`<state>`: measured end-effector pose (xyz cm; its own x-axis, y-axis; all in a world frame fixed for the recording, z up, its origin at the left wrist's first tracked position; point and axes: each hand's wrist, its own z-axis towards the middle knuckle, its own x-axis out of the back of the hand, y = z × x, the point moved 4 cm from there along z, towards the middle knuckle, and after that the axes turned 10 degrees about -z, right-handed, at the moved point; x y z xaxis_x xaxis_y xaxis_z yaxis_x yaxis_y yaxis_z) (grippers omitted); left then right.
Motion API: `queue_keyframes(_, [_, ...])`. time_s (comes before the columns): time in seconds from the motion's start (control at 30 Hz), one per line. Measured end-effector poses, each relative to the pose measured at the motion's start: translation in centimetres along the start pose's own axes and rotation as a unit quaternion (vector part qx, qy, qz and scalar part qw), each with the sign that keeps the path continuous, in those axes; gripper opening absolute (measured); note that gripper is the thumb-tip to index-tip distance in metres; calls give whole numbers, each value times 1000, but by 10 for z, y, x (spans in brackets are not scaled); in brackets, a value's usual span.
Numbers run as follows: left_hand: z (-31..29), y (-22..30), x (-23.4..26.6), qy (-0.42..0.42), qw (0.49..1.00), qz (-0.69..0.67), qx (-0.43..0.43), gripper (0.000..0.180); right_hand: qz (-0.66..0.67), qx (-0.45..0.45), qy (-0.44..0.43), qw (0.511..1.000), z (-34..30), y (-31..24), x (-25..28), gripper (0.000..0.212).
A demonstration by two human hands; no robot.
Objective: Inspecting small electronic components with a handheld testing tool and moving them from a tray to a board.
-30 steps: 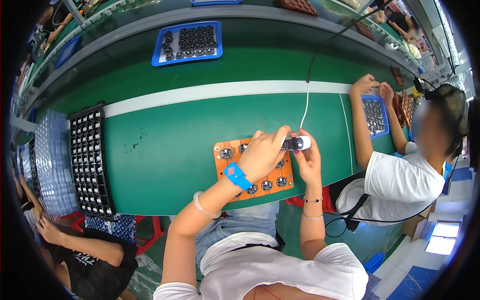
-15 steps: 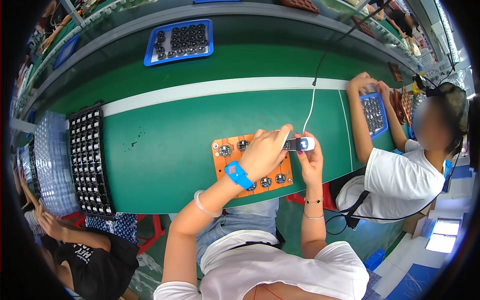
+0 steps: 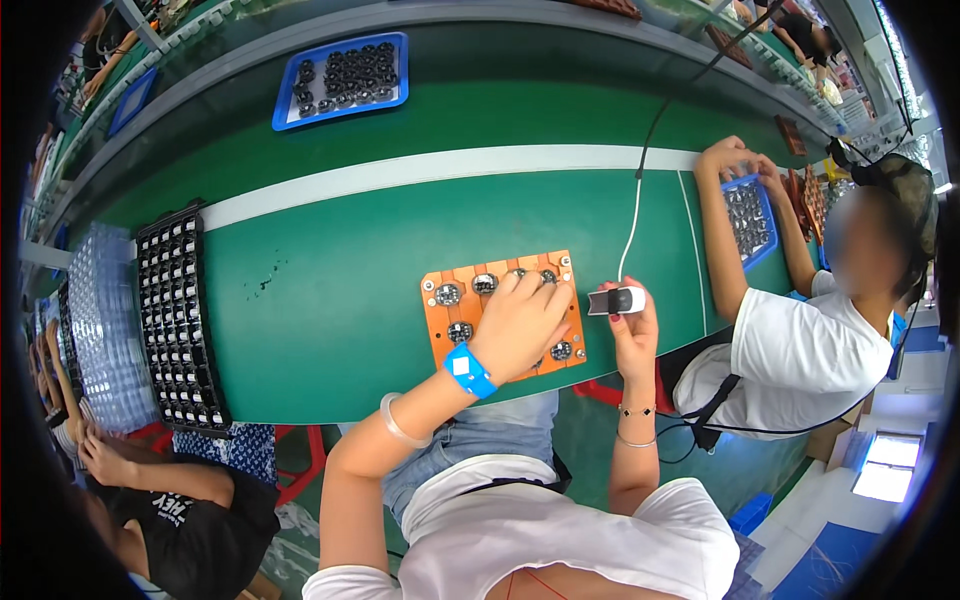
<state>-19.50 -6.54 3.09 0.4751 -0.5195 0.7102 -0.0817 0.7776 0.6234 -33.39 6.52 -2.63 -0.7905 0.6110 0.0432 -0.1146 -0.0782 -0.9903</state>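
Note:
My left hand, with a blue watch-like band on its wrist, is over the orange fixture board. Its bent fingers are close together at the board's far row of round black parts; what lies under the fingertips is hidden. Just right of the board, my right hand grips a small white device with a black band and a flat grey end pointing left. A white cable runs up from near this device. More round black parts sit in the board, partly covered by my left hand.
A blue tray of round black parts lies at the far left. Black trays and stacked clear trays stand left. At right, a co-worker's arms surround another blue tray; a second person sits lower left.
My left hand has left the white device and moved down-left onto the board. My right hand has moved slightly right and down with the device, off the board's edge.

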Motion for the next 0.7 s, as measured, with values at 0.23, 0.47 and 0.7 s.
queue_keyframes(0.23, [-2, 0, -16, 24, 1000, 17, -5, 33, -11, -12, -70, 997, -5, 1, -17, 42])
queue_keyframes(0.47, [3, 5, -12, 26, 998, -61, 15, 31, 14, -13, -71, 997, -2, -1, -13, 42])
queue_keyframes(0.7, [2, 10, -14, 13, 991, -125, 46, 33, 56, -25, -63, 996, -13, 10, -5, 46])
